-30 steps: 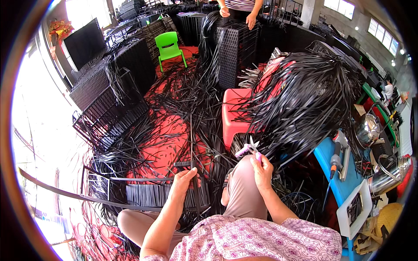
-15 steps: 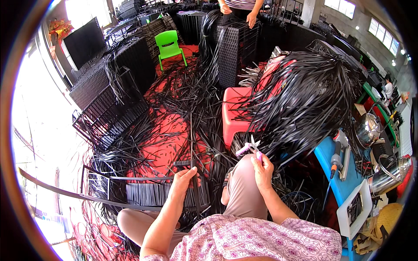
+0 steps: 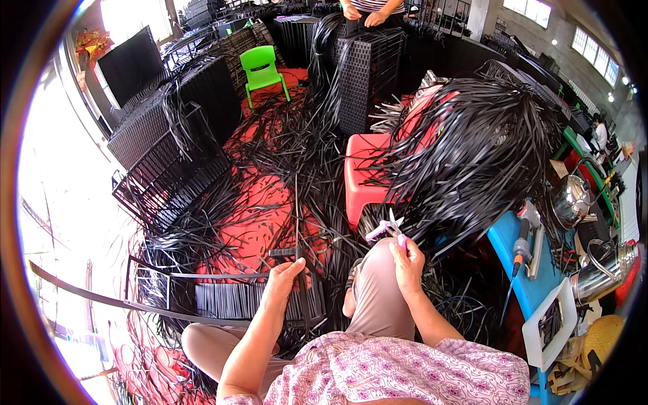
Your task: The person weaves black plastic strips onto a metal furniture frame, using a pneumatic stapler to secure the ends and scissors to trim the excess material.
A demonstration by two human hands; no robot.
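My left hand (image 3: 283,278) is closed at the right end of a black frame (image 3: 202,275), thumb and fingers pressed round an upright bar. Part of that grip is hidden by the hand itself. A short black wrapped piece (image 3: 282,253) juts out just beyond the fingertips. Close-set dark slats (image 3: 233,301) fill the lower part of the frame before my folded legs. In my right hand (image 3: 408,268), resting by my raised knee, is a pair of scissors (image 3: 391,224) with pink-purple handles. Their blades point up and stand slightly apart.
Loose black strips cover the red floor (image 3: 253,202). A red stool (image 3: 368,162) bears a big heap of strips (image 3: 479,155). At the right, a blue table (image 3: 516,260) holds a drill-like tool (image 3: 521,246) and kettles. Farther off are a green chair (image 3: 261,71) and a co-worker's hands (image 3: 364,15).
The co-worker's hands at the far side have come closer together over the tall woven piece. My own hands, the frame and the scissors have stayed in place.
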